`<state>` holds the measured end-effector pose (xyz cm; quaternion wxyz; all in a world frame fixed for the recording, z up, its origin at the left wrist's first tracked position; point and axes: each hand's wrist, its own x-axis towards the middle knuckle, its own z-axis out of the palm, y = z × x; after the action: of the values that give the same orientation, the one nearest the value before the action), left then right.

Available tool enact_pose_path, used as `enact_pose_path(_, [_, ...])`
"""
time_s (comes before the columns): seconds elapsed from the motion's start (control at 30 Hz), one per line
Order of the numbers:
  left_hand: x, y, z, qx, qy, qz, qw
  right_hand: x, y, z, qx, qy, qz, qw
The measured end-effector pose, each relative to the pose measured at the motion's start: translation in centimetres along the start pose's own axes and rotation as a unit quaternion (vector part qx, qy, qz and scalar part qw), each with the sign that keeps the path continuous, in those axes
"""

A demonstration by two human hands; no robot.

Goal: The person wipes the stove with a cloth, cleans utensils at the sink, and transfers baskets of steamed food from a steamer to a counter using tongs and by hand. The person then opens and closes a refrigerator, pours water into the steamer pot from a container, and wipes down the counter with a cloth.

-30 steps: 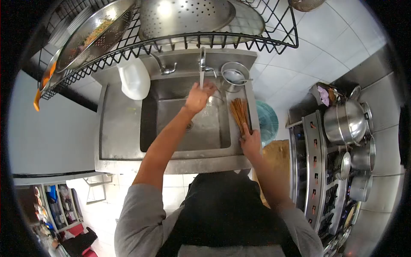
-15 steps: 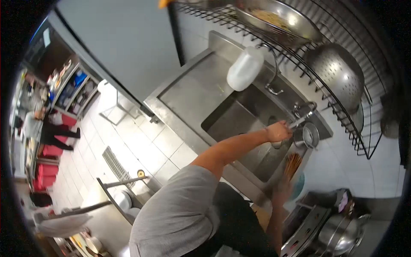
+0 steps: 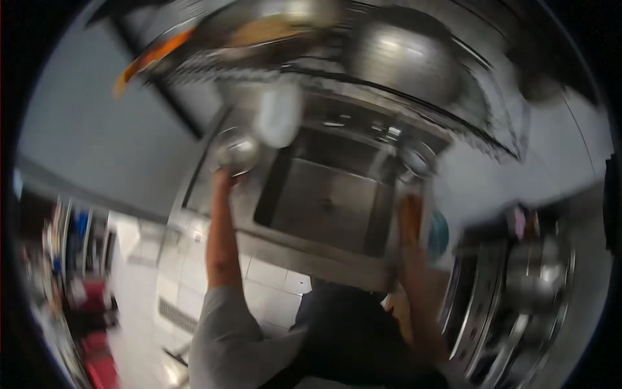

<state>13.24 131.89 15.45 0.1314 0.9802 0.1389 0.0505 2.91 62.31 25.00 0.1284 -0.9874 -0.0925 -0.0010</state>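
My left hand (image 3: 227, 179) is at the left drainboard, closed on the near edge of a small, shiny, round metal bowl (image 3: 238, 152). Blur hides how the fingers lie. My right hand (image 3: 413, 254) is low beside the sink's right side, wrapped round a brown bamboo-strip brush (image 3: 409, 217) whose bristles point away from me. Between the hands is the steel sink basin (image 3: 327, 204). A metal pot (image 3: 416, 159) stands at its back right corner, close to the tap (image 3: 391, 134).
A white plastic jug (image 3: 280, 117) stands behind the sink's left side. Overhead, a wire rack (image 3: 414, 97) carries a large perforated metal colander (image 3: 405, 55). A teal container (image 3: 438, 235) is right of the brush. Metal cookware (image 3: 534, 275) sits at the far right.
My left hand has swung from the sink's right side to the left drainboard, with the metal bowl in it. My right hand keeps the brush at the right. The view has turned.
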Motion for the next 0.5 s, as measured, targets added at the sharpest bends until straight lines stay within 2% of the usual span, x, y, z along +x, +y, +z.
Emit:
enact_pose_path(0.03, [1.0, -1.2, 0.4, -0.266, 0.0, -0.086, 0.96, -0.4, -0.2, -0.4, 0.003, -0.008, 0.025, 1.0])
enact_pose_path(0.07, [2.9, -0.4, 0.0, -0.56, 0.002, -0.138, 0.817, 0.7, -2.9, -3.0, 0.043, -0.035, 0.101, 0.993])
enact_pose_path(0.1, [4.4, 0.5, -0.6, -0.713, -0.013, -0.143, 0.686, 0.8, -3.1, -3.2, 0.033, 0.004, 0.099, 0.995])
enact_pose_path(0.13, [4.5, 3.1, -4.1, -0.75, -0.021, -0.228, 0.62, 0.9, -3.0, -3.0, 0.022, 0.035, 0.087, 0.995])
enact_pose_path(0.17, [5.6, 3.1, -3.7, -0.786, -0.053, -0.242, 0.566, 1.5, -3.0, -2.9, 0.031, 0.037, 0.112, 0.992])
enact_pose_path(0.2, [6.0, 4.5, -3.9, -0.811, -0.069, -0.308, 0.493, 2.1, -2.8, -2.6, 0.042, 0.035, 0.127, 0.99])
enact_pose_path(0.23, [5.8, 5.6, -2.5, -0.806, -0.092, -0.305, 0.499, 2.4, -2.8, -1.9, 0.058, 0.062, 0.137, 0.987])
enact_pose_path(0.3, [5.8, 8.0, 0.5, -0.685, -0.11, -0.21, 0.689, 4.1, -1.6, 0.1, 0.074, 0.104, 0.161, 0.979])
enact_pose_path(0.37, [2.6, 15.4, 1.4, -0.649, -0.175, -0.138, 0.727, 5.2, 0.1, 2.3, 0.008, 0.161, 0.101, 0.982])
enact_pose_path(0.4, [-1.0, 21.1, 0.4, -0.678, -0.189, -0.058, 0.708, 5.1, 0.3, 2.0, 0.013, 0.166, 0.109, 0.98])
enact_pose_path(0.43, [-1.8, 23.4, 2.2, -0.57, -0.252, 0.003, 0.782, 5.3, -0.1, 1.3, 0.029, 0.163, 0.108, 0.98])
enact_pose_path(0.47, [-6.2, 29.1, 0.6, -0.56, -0.229, 0.039, 0.795, 5.7, -0.3, 0.3, 0.044, 0.165, 0.102, 0.98])
enact_pose_path(0.5, [-8.5, 33.8, 0.1, -0.589, -0.301, 0.011, 0.75, 5.7, -0.7, -0.8, 0.048, 0.171, 0.097, 0.979])
